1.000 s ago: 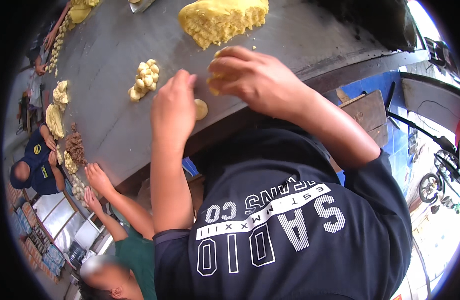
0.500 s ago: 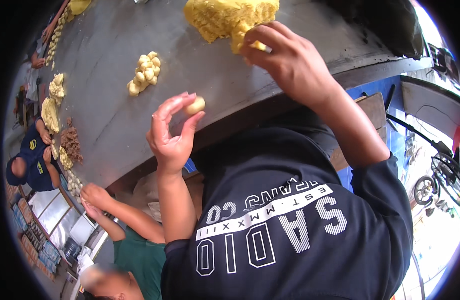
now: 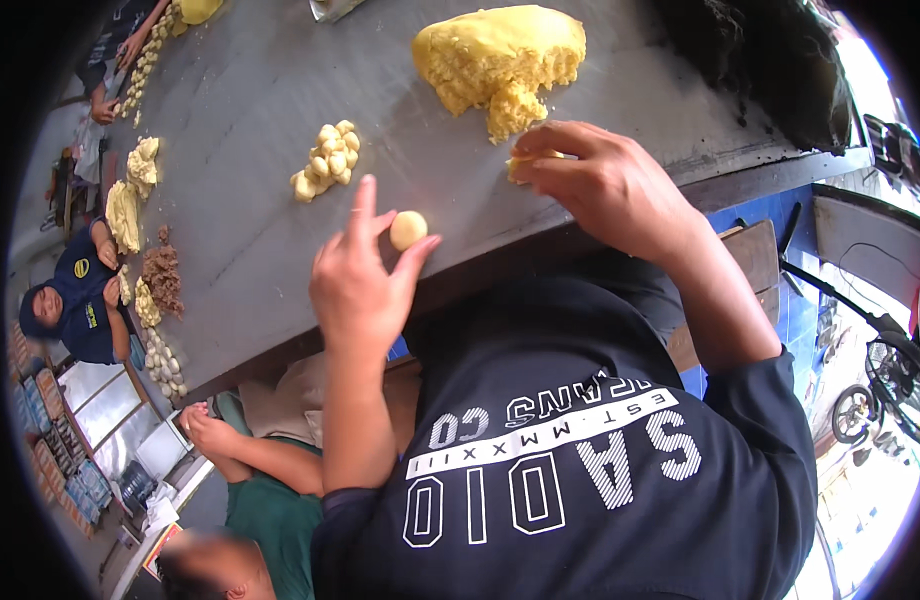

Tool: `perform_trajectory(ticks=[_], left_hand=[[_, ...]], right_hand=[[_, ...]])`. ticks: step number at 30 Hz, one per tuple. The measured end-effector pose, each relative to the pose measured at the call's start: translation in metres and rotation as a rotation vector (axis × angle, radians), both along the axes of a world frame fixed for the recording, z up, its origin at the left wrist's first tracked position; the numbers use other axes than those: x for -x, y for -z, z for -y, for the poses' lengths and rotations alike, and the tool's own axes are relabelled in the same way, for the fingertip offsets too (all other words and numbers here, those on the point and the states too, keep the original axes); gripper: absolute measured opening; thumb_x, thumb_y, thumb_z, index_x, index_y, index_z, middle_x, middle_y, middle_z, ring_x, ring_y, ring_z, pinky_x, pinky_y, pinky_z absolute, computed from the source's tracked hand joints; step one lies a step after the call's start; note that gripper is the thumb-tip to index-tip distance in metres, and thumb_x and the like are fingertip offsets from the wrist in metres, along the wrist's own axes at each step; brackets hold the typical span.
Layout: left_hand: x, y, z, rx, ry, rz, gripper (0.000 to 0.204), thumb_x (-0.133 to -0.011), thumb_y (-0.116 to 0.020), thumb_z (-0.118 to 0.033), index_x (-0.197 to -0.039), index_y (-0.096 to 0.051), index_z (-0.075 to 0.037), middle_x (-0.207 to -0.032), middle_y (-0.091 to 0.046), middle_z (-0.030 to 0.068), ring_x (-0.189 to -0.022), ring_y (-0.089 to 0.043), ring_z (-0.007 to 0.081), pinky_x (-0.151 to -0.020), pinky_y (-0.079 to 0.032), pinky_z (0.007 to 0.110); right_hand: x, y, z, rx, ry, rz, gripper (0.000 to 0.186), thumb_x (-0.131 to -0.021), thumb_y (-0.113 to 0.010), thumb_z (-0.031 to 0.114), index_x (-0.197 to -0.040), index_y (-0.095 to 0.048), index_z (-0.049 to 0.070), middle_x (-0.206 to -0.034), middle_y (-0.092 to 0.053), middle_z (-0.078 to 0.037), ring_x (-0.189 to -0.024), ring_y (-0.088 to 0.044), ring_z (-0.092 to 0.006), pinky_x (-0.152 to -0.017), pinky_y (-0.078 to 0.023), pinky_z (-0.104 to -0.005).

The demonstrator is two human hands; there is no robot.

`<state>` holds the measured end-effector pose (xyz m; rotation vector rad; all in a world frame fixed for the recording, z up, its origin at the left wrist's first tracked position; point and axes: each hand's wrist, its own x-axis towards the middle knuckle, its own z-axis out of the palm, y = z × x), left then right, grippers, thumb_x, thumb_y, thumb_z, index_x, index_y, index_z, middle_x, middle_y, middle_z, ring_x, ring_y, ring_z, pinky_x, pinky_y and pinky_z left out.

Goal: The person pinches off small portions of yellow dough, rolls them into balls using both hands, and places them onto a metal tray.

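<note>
My left hand (image 3: 365,290) grips a round pale dough ball (image 3: 409,230) between thumb and a bent finger, index finger stretched out, at the near part of the grey metal table (image 3: 240,250). My right hand (image 3: 600,180) is curled over a small piece of yellow dough (image 3: 520,168), just below the large yellow dough mass (image 3: 495,55), whose front is torn and crumbly. Left of both hands lies a cluster of several small dough balls (image 3: 328,160).
Along the table's left side are dough lumps (image 3: 123,215), brown crumbly mixture (image 3: 162,270) and small balls (image 3: 165,362). Co-workers (image 3: 75,300) are at the left; one in green (image 3: 265,520) sits beside me. Dark material (image 3: 750,70) covers the back right; a bicycle (image 3: 875,400) stands beyond.
My right hand has pulled from the big dough mass toward me with a piece. My left hand has turned, index finger now extended. The green-shirted co-worker's hands have drawn back from the table.
</note>
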<state>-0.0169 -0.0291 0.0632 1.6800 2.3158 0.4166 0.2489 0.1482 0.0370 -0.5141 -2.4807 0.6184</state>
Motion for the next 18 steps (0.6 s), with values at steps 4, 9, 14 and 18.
perform_trajectory(ticks=[4, 9, 14, 18], left_hand=[[0.028, -0.019, -0.044, -0.548, -0.066, 1.141, 0.111, -0.095, -0.089, 0.004, -0.182, -0.021, -0.003, -0.161, -0.067, 0.0235, -0.114, -0.074, 0.0112, -0.107, -0.059, 0.032], [0.125, 0.034, -0.034, -0.470, -0.115, 0.305, 0.070, -0.098, -0.091, -0.006, -0.160, -0.059, 0.004, -0.146, -0.075, 0.0136, -0.117, -0.074, 0.0131, -0.104, -0.058, 0.028], [0.133, 0.058, 0.002, -0.523, -0.301, 0.452, 0.033, -0.098, -0.092, -0.012, -0.127, -0.081, 0.000, -0.107, -0.082, 0.0027, -0.093, -0.075, 0.0105, -0.088, -0.060, 0.028], [0.134, 0.050, 0.019, -0.483, -0.253, 0.177, 0.020, -0.106, -0.083, -0.008, -0.124, -0.080, 0.002, -0.115, -0.084, 0.0085, -0.103, -0.078, 0.0135, -0.091, -0.061, 0.029]], right_hand=[[0.008, -0.001, 0.006, -0.114, 0.124, 0.128, 0.030, -0.086, -0.088, 0.006, -0.116, -0.084, 0.012, -0.125, -0.076, -0.005, -0.121, -0.072, -0.0304, -0.101, -0.063, -0.0443], [0.013, 0.000, 0.014, -0.008, 0.120, 0.042, 0.026, -0.090, -0.085, 0.011, -0.116, -0.083, 0.012, -0.125, -0.073, -0.006, -0.120, -0.070, -0.0324, -0.101, -0.062, -0.0458], [0.004, 0.008, 0.025, 0.011, 0.281, 0.029, 0.022, -0.095, -0.077, 0.015, -0.117, -0.081, 0.011, -0.128, -0.071, -0.008, -0.119, -0.069, -0.0329, -0.098, -0.063, -0.0456], [0.008, 0.008, 0.013, -0.057, 0.196, 0.122, 0.032, -0.095, -0.084, 0.013, -0.127, -0.080, 0.013, -0.126, -0.072, -0.010, -0.120, -0.072, -0.0317, -0.097, -0.064, -0.0432]])
